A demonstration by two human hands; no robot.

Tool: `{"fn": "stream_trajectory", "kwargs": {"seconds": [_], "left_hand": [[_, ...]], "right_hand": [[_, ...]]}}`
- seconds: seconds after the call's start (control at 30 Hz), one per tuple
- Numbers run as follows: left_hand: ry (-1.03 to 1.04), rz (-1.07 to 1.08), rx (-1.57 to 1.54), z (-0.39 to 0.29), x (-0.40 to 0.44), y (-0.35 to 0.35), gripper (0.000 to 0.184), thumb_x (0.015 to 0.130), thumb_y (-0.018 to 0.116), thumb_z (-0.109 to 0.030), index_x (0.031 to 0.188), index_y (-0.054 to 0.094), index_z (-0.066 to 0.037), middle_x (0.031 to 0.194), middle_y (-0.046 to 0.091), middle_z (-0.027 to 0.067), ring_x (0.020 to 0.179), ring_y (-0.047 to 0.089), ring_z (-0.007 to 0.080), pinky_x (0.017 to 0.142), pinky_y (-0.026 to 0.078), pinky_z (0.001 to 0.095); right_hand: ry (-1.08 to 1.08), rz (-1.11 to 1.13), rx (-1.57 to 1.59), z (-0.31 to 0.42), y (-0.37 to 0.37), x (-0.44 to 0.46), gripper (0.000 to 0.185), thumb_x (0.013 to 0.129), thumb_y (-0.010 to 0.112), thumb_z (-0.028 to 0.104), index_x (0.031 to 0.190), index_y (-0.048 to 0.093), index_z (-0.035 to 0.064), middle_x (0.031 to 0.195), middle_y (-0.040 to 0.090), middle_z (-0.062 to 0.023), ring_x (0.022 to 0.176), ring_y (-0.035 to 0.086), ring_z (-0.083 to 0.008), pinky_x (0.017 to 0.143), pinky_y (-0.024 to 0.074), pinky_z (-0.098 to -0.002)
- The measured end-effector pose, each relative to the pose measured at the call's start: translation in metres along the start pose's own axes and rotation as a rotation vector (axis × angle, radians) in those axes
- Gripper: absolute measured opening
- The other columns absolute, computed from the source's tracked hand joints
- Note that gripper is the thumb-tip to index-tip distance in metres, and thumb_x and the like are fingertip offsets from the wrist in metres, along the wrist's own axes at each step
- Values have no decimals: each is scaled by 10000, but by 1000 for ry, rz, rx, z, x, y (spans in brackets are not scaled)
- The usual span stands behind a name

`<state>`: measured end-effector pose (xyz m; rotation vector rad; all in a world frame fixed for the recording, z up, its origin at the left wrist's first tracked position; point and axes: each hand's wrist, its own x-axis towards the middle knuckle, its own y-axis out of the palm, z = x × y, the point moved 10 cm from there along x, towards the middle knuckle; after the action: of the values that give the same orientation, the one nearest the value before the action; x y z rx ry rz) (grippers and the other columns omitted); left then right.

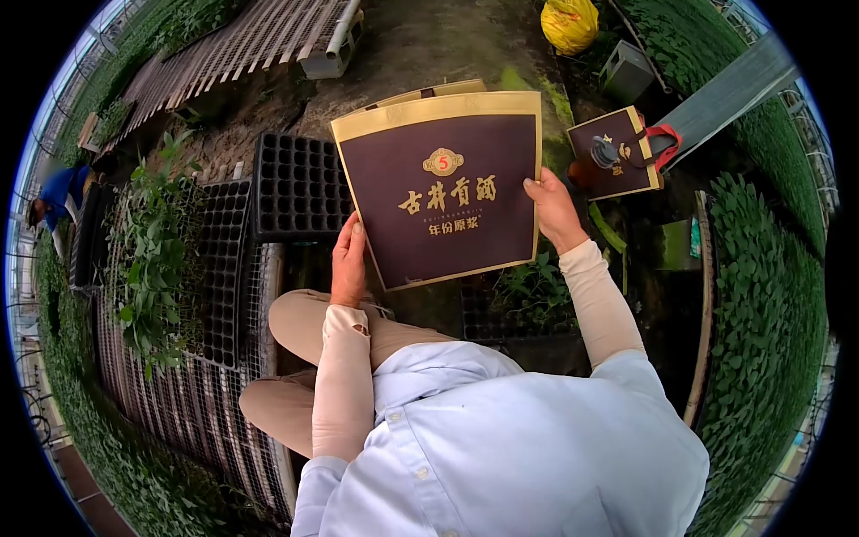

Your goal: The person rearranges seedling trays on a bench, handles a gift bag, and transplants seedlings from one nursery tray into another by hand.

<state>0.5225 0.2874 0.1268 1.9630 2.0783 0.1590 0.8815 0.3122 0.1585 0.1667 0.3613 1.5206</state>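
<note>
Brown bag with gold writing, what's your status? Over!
Left hand, right hand: grip on opposite sides. Gujing Gongjiu bag: held up, lettering showing. Black seedling tray close by; nothing over the lettering.

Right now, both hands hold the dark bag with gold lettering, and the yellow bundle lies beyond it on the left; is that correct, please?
Not quite: the head view shows the yellow bundle beyond on the right, not the left. The left hand and right hand do hold the dark bag.

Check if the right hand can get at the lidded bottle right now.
Likely yes: nothing visible blocks the gap between right hand and bottle, though that hand must first release the large bag.
</note>
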Motion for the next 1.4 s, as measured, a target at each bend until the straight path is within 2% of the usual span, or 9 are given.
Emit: {"fn": "stream_trajectory", "kwargs": {"seconds": [0.17,0.5,0.67,0.8,0.87,0.93,1.0,1.1,1.4], "left_hand": [[-86,-22,152,18,2,-13,560,1035,506,-410,1488,426,-90,1496,466,121,1320,486,262,1055,412,390],[-200,41,177,38,0,-9,505,1027,551,-325,1469,458,-100,1440,525,116,1264,531,236,1010,445,368],[-224,26,229,46,2,-8,499,1021,558,-314,1463,469,-100,1432,531,119,1222,548,228,985,463,365],[-230,53,258,49,1,-3,511,1016,561,-317,1467,462,-96,1450,513,118,1226,542,239,983,466,369],[-233,53,271,52,3,-4,514,1014,563,-319,1469,461,-101,1446,518,112,1221,543,231,977,465,364],[-255,67,307,57,3,-3,515,1013,565,-319,1471,461,-108,1442,524,103,1213,544,219,969,461,355],[-270,80,323,56,-1,1,517,1011,568,-319,1472,461,-111,1440,526,99,1205,546,211,964,459,352],[-292,100,348,58,-4,1,517,1008,573,-317,1471,464,-115,1435,532,92,1190,548,199,958,457,349],[-326,116,371,64,-7,-4,500,1003,587,-305,1447,492,-96,1385,564,76,1146,565,171,928,467,329]], "right_hand": [[-118,-140,-13,2,-34,8,304,1021,452,42,1315,513,-8,1236,625,-98,1090,600,-161,967,462,-317],[-312,-458,-57,-9,-114,25,230,1013,471,63,1213,550,-19,1060,644,-92,939,584,-154,842,465,-316],[-354,-808,-456,-3,-166,4,194,1001,508,105,1136,577,-16,962,653,-140,866,602,-230,807,466,-357],[-503,-914,-435,2,-189,-7,231,1007,498,115,1190,568,-7,1026,665,-154,912,627,-286,842,474,-367],[-421,-1002,-459,-11,-211,-15,264,1008,496,115,1238,557,0,1026,673,-156,938,640,-302,861,478,-371],[-282,-1076,-681,-39,-236,-25,387,1001,509,97,1379,480,15,1330,560,-210,1175,570,-370,984,450,-438],[193,-1212,-812,-112,-271,-42,470,987,520,78,1437,407,3,1436,453,-247,1259,500,-423,1038,429,-468],[384,-1031,-735,-166,-253,-55,517,978,526,74,1460,362,-14,1431,443,-278,1270,485,-450,1063,424,-474],[328,-667,-767,-200,-204,-15,491,974,552,105,1430,407,-6,1434,449,-277,1293,471,-435,1063,428,-474]]}}
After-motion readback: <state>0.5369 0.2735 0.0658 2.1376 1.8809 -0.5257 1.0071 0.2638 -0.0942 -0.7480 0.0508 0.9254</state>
